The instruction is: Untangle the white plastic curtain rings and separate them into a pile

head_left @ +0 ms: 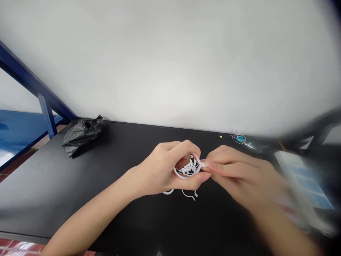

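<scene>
Both my hands meet over the middle of a black table (53,185). My left hand (167,170) is curled round a small white cut-out piece (189,169) with fine openwork, thumb and fingers closed on it. My right hand (237,170) pinches the right edge of the same piece with its fingertips pressed together. Thin white curled scraps (188,194) lie on the table just under the hands.
A crumpled black plastic bag (81,133) sits at the table's back left. A small clear item with a blue part (239,138) and a yellow dot (220,136) lie at the back right. Blurred blue-and-white sheets (306,181) lie at the right. A white wall stands behind.
</scene>
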`<state>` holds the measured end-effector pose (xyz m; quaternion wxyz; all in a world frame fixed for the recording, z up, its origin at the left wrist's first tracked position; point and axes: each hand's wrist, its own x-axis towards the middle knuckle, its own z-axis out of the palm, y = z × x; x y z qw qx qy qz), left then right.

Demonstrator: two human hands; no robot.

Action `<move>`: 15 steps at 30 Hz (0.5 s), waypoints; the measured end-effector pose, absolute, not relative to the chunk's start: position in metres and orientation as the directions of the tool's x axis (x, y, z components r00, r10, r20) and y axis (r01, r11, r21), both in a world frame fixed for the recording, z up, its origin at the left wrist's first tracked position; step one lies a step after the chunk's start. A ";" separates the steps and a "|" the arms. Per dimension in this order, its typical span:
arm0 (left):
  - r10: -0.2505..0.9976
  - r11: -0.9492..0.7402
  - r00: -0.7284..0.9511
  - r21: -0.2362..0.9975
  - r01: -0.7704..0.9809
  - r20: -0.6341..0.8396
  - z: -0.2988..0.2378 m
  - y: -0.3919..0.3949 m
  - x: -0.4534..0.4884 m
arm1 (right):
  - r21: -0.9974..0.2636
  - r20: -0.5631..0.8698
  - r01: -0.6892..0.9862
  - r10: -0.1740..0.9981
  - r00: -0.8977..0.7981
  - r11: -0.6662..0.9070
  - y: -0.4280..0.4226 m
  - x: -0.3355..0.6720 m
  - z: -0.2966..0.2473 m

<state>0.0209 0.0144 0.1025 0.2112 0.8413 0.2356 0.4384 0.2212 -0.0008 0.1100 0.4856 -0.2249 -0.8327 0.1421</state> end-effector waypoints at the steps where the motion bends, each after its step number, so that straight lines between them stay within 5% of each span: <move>1: 0.590 -0.792 0.532 0.563 0.236 0.607 0.105 0.015 0.020 | -0.452 0.736 0.265 0.524 -0.429 0.852 0.000 0.221 0.110; 8: 0.755 -0.642 0.627 0.410 0.647 0.193 0.100 0.053 -0.015 | -0.459 0.600 0.483 0.661 -0.451 0.746 0.021 0.226 0.090; 12: 0.913 -0.318 0.357 0.202 0.926 -0.198 0.069 0.096 -0.055 | -0.521 0.416 0.572 0.774 -0.477 0.633 0.030 0.232 0.081; 15: 0.881 -0.143 0.167 0.088 0.986 -0.442 0.052 0.115 -0.077 | -0.535 0.327 0.587 0.790 -0.520 0.608 0.030 0.234 0.080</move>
